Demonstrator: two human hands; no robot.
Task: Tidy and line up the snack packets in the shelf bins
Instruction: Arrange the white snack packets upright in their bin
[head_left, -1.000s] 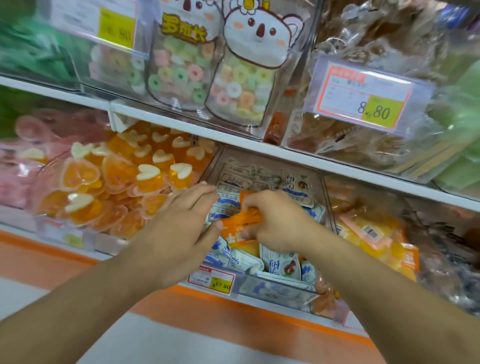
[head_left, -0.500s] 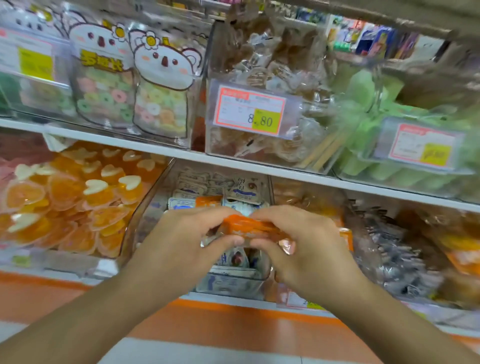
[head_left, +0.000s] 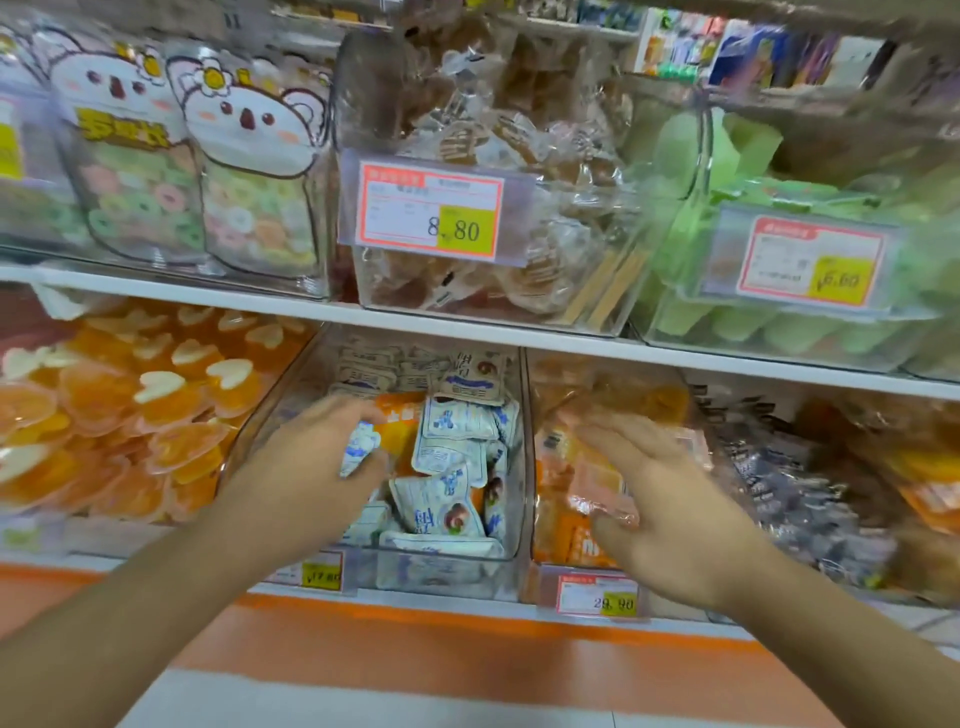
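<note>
Here the left hand (head_left: 311, 467) grips a white packet (head_left: 358, 452) in the bin (head_left: 522, 467); the right hand (head_left: 660, 499) hovers, fingers straight.

light: bright, even | shadows: faint | glare: clear bin fronts | blur: motion-smeared, edges worst | distortion: wide-angle

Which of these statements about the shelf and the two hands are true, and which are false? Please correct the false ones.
1. The left hand holds a white and blue packet. True.
2. The right hand is inside the bin of white packets. False: it is in front of the bin of orange packets next to it.
3. The price tag on the upper shelf reads 8.80. True.
4. The heart-shaped orange jellies are on the upper shelf. False: lower shelf, left.
</note>
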